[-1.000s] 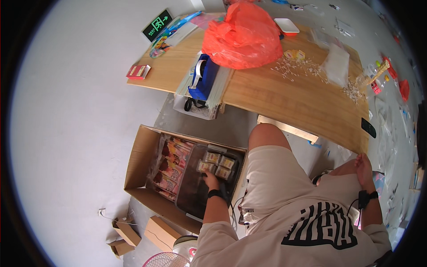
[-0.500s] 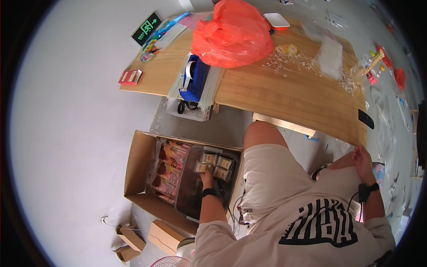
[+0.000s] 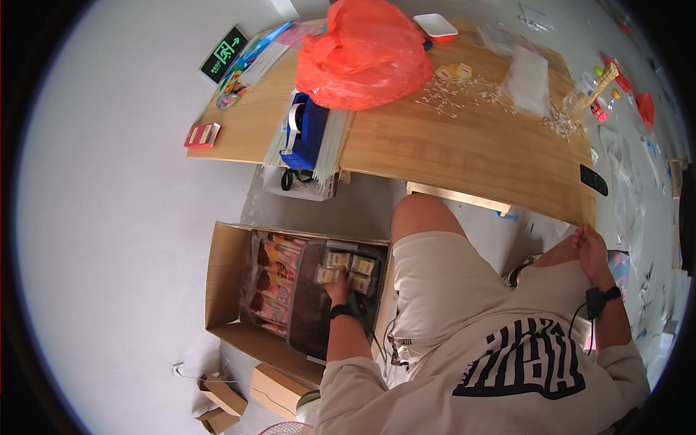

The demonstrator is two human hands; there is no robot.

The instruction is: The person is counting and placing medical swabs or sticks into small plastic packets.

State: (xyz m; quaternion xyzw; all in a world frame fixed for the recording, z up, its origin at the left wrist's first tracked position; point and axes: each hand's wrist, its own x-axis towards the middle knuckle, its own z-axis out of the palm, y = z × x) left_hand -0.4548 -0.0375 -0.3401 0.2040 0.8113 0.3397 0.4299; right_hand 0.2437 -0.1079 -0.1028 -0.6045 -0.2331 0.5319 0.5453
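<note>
I've got the left grip (image 3: 336, 292) down in the dark bin (image 3: 308, 313) inside the cardboard box (image 3: 225, 272), fingers at the leftmost small pack (image 3: 326, 275); can't tell if pinching. Three similar packs (image 3: 362, 265) just beside. Right grip (image 3: 593, 251) near desk (image 3: 464, 148) corner, fingers bent; can't tell if pressed together.

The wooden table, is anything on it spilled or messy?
Yes, it looks that way: thin white sticks, perhaps cotton swabs, lie loose on the right part of the table, pointing every which way, some scattered and some clumped together.
</note>
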